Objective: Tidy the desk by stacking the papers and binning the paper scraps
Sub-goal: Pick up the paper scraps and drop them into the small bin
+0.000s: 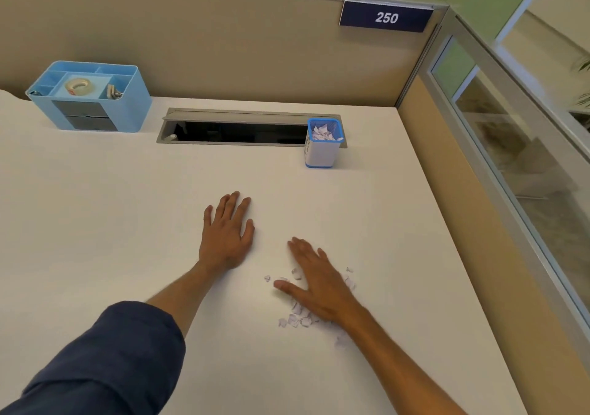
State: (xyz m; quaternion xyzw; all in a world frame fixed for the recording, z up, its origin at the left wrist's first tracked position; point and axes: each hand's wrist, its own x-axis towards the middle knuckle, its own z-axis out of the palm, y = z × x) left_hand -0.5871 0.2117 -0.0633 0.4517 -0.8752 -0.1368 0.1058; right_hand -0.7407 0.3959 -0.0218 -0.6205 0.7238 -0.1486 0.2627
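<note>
Several small white paper scraps (pixel 295 317) lie scattered on the white desk (pixel 127 223), right of centre. My right hand (pixel 319 283) lies flat over them with fingers straight and spread, covering some. My left hand (pixel 228 229) rests flat on the bare desk a little to the left and farther back, fingers straight, touching no scrap. A small blue-rimmed white bin (pixel 323 143) stands at the back right, holding crumpled paper scraps. No stacked sheets are visible.
A light blue desk organiser (pixel 92 98) with a tape roll sits at the back left. An open cable slot (pixel 236 130) runs along the back beside the bin. Beige partition walls close the back and right edges.
</note>
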